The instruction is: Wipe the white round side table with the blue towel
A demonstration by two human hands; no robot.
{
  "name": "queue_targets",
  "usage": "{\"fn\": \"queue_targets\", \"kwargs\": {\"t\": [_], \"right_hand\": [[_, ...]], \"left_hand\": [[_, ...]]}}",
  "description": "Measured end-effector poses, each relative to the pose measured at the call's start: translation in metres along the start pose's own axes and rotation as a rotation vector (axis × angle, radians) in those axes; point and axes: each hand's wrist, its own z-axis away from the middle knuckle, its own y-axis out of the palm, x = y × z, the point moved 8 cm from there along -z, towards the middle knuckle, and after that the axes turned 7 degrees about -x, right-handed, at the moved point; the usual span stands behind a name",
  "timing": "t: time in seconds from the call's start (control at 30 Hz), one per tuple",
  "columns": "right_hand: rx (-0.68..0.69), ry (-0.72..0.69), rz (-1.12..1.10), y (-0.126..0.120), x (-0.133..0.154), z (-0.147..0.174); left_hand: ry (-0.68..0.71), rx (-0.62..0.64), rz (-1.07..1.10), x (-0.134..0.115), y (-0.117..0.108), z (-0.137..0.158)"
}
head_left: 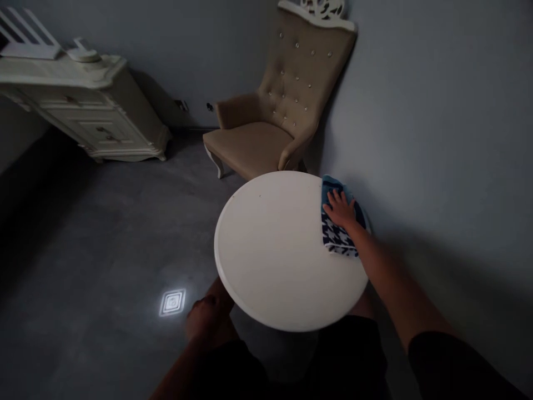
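Observation:
My right hand (340, 209) lies flat with spread fingers on a folded cloth (336, 236), patterned in blue, navy and white. The cloth rests at the right side of a round white table (275, 250), close to the wall. Down by my left knee, left of the table's near edge, my left hand (201, 318) is curled closed in dim light. Nothing shows sticking out of it. A few small dark specks (260, 195) mark the far part of the tabletop.
Behind the table stands a tan tufted armchair (250, 145). A cream cabinet (104, 125) with a white slatted rack (31, 39) on top is at the far left. A bright square (172, 303) shows on the grey floor. A wall (437, 139) borders the right side.

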Motion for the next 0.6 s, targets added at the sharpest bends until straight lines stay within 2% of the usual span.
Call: {"fn": "queue_targets", "kwargs": {"t": [0.1, 0.23, 0.33, 0.4, 0.47, 0.53, 0.6], "right_hand": [[-0.021, -0.045, 0.000, 0.005, -0.008, 0.084], [-0.101, -0.147, -0.041, 0.015, -0.004, 0.205], [-0.143, -0.185, -0.068, 0.021, 0.001, 0.268], [-0.148, -0.180, -0.073, 0.023, 0.002, 0.284], [-0.132, -0.172, -0.066, 0.023, 0.002, 0.276], [-0.104, -0.155, -0.044, 0.021, -0.001, 0.248], [-0.074, -0.137, -0.017, 0.017, -0.004, 0.206]], "left_hand": [[0.017, 0.009, -0.001, 0.001, 0.003, 0.003], [0.021, -0.016, 0.009, 0.006, 0.003, 0.008], [0.021, -0.030, 0.013, 0.007, 0.003, 0.009], [0.025, -0.032, 0.009, 0.007, 0.003, 0.009], [0.037, -0.025, 0.002, 0.006, 0.004, 0.007], [0.039, -0.020, -0.005, 0.006, 0.006, 0.004], [0.036, -0.015, -0.006, 0.008, 0.008, 0.001]]}}
